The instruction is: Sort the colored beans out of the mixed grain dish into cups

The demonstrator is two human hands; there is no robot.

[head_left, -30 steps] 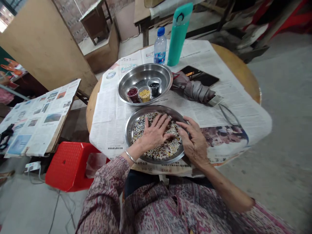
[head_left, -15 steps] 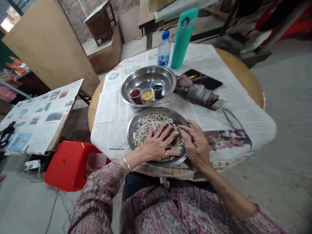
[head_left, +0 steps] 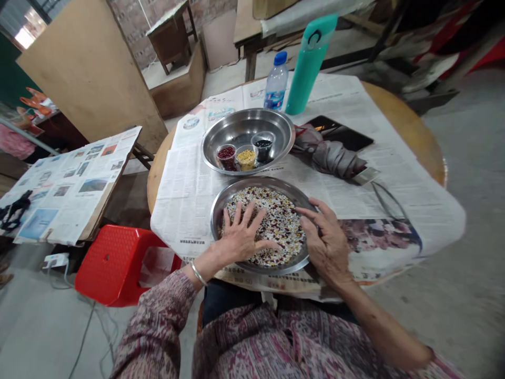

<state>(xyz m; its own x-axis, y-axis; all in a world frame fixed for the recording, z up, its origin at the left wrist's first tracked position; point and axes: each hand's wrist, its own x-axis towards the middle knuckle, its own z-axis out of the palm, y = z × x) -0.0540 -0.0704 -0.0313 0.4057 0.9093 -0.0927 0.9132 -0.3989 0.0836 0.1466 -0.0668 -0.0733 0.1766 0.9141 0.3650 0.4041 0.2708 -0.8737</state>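
Observation:
My left hand (head_left: 240, 237) lies spread, palm down, over the left part of a layer of mixed beans and grains (head_left: 280, 221), white, dark red, yellow and black. They cover the bottom of a round steel plate (head_left: 215, 216). At the plate's right edge, my right hand (head_left: 327, 245) grips the rim, fingers and thumb reaching over it. Just behind stands a larger steel basin (head_left: 232, 123). Inside it are three clear cups, one with red beans (head_left: 226, 153), one with yellow beans (head_left: 246, 156) and one with black beans (head_left: 263, 144).
Newspaper (head_left: 177, 184) covers the round table. Behind the basin stand a water bottle (head_left: 276, 81) and a teal flask (head_left: 311, 63). A folded grey umbrella (head_left: 333, 155) and a dark tablet-like object (head_left: 351, 138) lie right. A red stool (head_left: 114, 263) is at left.
My left hand has slid left across the grains, uncovering the middle and right of the layer. My right hand stays at the rim. The whole view has shifted slightly.

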